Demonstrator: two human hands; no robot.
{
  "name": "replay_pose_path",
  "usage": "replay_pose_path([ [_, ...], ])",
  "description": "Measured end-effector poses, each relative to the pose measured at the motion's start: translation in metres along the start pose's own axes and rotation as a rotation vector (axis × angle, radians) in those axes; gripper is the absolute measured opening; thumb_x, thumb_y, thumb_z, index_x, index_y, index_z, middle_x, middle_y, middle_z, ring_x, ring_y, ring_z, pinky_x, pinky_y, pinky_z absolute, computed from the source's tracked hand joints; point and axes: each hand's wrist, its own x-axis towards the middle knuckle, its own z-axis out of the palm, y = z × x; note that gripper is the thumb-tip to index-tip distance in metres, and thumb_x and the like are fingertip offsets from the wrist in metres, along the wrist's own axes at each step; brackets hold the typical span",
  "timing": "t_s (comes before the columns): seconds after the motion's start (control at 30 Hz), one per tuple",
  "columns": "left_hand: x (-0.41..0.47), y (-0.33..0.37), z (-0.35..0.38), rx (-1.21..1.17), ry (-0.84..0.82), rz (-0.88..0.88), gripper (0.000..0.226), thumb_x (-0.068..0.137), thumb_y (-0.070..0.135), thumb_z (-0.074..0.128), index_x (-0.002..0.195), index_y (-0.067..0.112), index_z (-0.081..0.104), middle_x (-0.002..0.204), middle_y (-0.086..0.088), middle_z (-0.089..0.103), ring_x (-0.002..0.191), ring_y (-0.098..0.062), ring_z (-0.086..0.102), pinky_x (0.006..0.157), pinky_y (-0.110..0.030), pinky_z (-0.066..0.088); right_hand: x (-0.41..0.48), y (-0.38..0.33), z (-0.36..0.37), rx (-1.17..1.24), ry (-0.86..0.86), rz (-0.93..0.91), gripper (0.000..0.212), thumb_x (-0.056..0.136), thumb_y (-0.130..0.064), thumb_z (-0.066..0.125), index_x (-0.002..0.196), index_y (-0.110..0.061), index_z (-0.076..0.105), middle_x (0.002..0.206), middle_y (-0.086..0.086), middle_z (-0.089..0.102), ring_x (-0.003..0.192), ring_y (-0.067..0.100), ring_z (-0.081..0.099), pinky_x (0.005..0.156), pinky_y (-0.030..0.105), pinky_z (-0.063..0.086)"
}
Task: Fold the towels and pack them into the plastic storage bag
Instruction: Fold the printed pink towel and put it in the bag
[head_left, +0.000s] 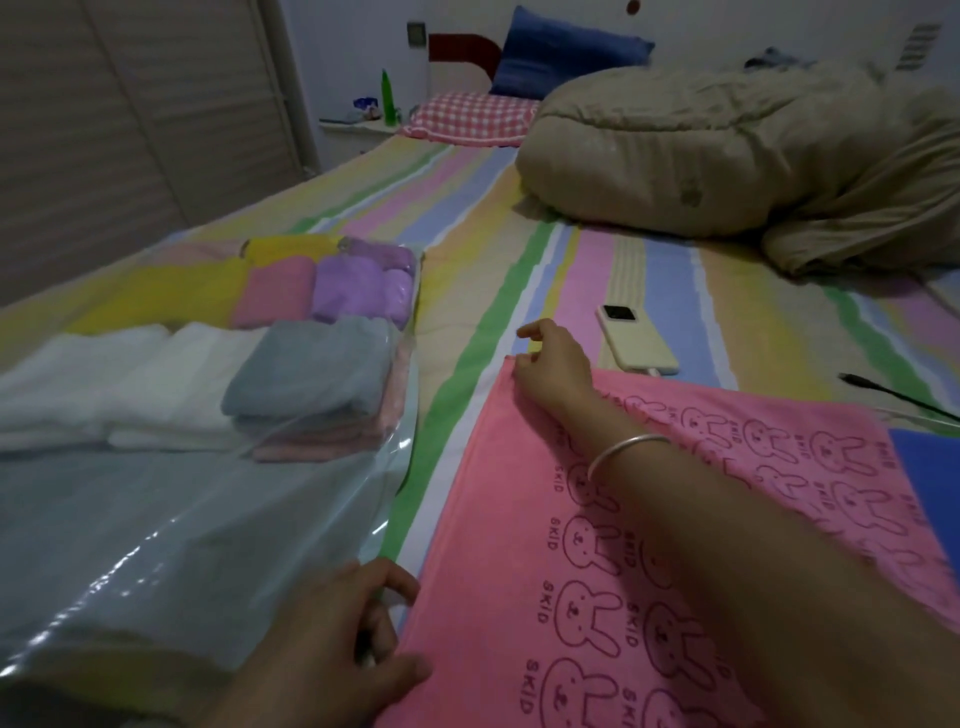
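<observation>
A pink towel (519, 519) printed with rabbits lies flat on the striped bed. My right hand (550, 369) pinches its far left corner. My left hand (337, 634) grips its near left edge, thumb on top. To the left lies the clear plastic storage bag (171, 519), holding several folded towels: white (119, 384), grey (317, 369), yellow (166, 296), pink (275, 291) and purple (363, 286).
A phone (636, 338) lies just beyond the towel's far edge. A black cable (893, 395) runs in at the right. A bundled beige duvet (727, 156) fills the far right of the bed. Pillows lie at the head; a bedside table holds a green bottle (388, 98).
</observation>
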Motion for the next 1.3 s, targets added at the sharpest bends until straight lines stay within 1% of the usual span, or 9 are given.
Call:
replay_pose_path([
  [0.3,-0.006,0.005,0.001,0.026,-0.019,-0.029,0.037,0.069,0.037,0.073,0.101,0.034,0.054,0.068,0.011,0.066,0.062,-0.003,0.058,0.068,-0.026,0.050,-0.045,-0.002,-0.021,0.043,-0.127,-0.242,0.044,0.085,0.005,0.042,0.121,-0.014,0.059,0.129,0.010,0.056,0.121,0.025,0.050,0.103,0.034,0.039],
  [0.43,-0.007,0.009,0.005,0.117,0.028,-0.032,0.057,0.065,0.042,0.069,0.117,0.042,0.045,0.076,0.015,0.065,0.069,-0.001,0.060,0.067,-0.024,0.050,-0.089,0.011,-0.040,-0.397,-0.178,-0.264,0.040,0.100,-0.032,0.037,0.138,-0.023,0.046,0.152,0.006,0.035,0.141,0.027,0.026,0.117,0.048,0.019],
  [0.5,-0.004,0.015,0.010,0.242,0.122,0.040,0.075,0.063,0.040,0.056,0.135,0.041,0.035,0.107,0.017,0.059,0.098,-0.002,0.057,0.085,-0.023,0.048,-0.117,0.025,-0.061,-0.589,-0.229,-0.177,0.050,0.100,-0.045,0.026,0.147,-0.028,0.030,0.160,0.003,0.015,0.147,0.025,0.006,0.117,0.054,0.002],
  [0.6,0.010,0.039,0.031,0.385,0.298,0.192,0.075,0.070,0.030,0.050,0.143,0.027,0.036,0.150,-0.002,0.032,0.136,-0.020,0.035,0.111,-0.035,0.034,-0.159,0.050,-0.102,-0.658,-0.251,0.021,0.059,0.098,-0.056,0.019,0.152,-0.034,0.014,0.162,-0.003,-0.003,0.148,0.024,-0.008,0.114,0.058,-0.008],
  [0.83,0.051,0.090,0.118,0.510,0.163,0.384,0.073,0.086,0.053,0.008,0.150,0.025,0.026,0.160,-0.002,0.015,0.147,-0.017,0.015,0.120,-0.040,0.009,-0.259,0.100,-0.177,-0.658,-0.343,0.203,0.095,0.066,-0.086,-0.015,0.150,-0.042,-0.009,0.156,-0.015,-0.022,0.145,0.017,-0.021,0.113,0.057,-0.013],
  [0.93,0.049,0.070,0.120,0.612,0.149,0.327,0.080,0.083,0.067,-0.006,0.152,0.033,0.014,0.161,0.005,0.004,0.148,-0.012,0.004,0.121,-0.039,0.001,-0.292,0.118,-0.201,-0.593,-0.291,0.243,0.084,0.075,-0.076,-0.008,0.151,-0.040,0.000,0.158,-0.016,-0.015,0.146,0.012,-0.015,0.116,0.050,-0.009],
  [1.1,0.034,0.053,0.100,0.638,0.136,0.273,0.095,0.073,0.074,-0.025,0.153,0.034,0.008,0.161,0.005,0.008,0.147,-0.010,0.006,0.120,-0.035,0.001,-0.338,0.127,-0.232,-0.226,0.040,0.135,0.051,0.093,-0.064,0.025,0.130,-0.040,0.050,0.144,-0.017,0.039,0.136,0.010,0.036,0.107,0.026,0.030],
  [1.2,0.023,0.050,0.091,0.562,0.123,0.319,0.083,0.082,0.072,-0.008,0.152,0.033,0.013,0.160,0.005,0.011,0.147,-0.010,0.011,0.120,-0.034,0.005,-0.361,0.121,-0.235,-0.191,0.159,-0.076,0.038,0.086,-0.058,0.045,0.111,-0.037,0.064,0.127,-0.020,0.054,0.118,0.003,0.051,0.092,0.015,0.039],
  [1.3,0.006,0.054,0.083,0.355,0.170,0.493,0.059,0.090,0.060,0.034,0.136,0.027,0.051,0.148,0.005,0.041,0.133,-0.014,0.042,0.110,-0.036,0.033,-0.378,0.118,-0.230,-0.290,0.127,-0.265,0.034,0.079,-0.059,0.059,0.103,-0.036,0.067,0.122,-0.016,0.056,0.112,0.004,0.053,0.082,0.018,0.046],
])
